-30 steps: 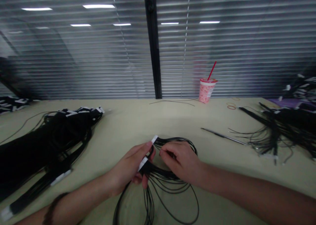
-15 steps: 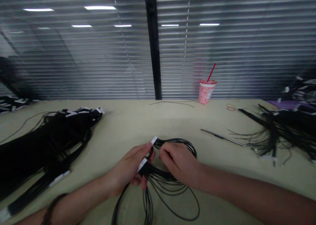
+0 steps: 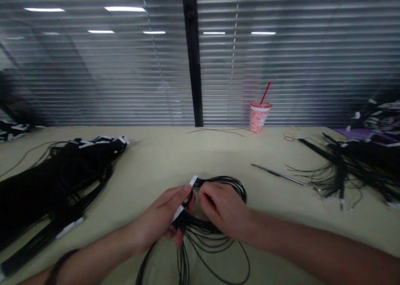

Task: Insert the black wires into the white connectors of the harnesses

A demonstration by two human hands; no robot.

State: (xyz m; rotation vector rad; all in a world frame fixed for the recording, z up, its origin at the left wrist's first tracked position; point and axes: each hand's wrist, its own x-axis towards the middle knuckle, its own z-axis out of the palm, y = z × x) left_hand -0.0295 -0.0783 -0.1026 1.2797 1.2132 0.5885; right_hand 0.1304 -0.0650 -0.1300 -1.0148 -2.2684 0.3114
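Note:
My left hand (image 3: 159, 216) grips a looped bundle of thin black wires (image 3: 215, 245) near a white strip (image 3: 180, 208) on the bundle. A second white tip (image 3: 194, 180) sticks up just past my left fingertips. My right hand (image 3: 221, 210) sits close beside the left, its fingers pinched in among the strands at the top of the loops. The long loops hang toward me over the table, and my fingers hide the wires' exact path through the grip.
A large black wire bundle with white tags (image 3: 53, 185) lies on the pale table (image 3: 156, 151) at left. A wire pile (image 3: 346, 168), a thin metal rod (image 3: 278, 174), rubber bands (image 3: 289, 138) and a pink cup with a red straw (image 3: 258, 116) lie beyond.
My right hand has shifted slightly closer to my left, and both still hold the wires. The whole scene has drifted in view as my head turned, and the horizon looks more level.

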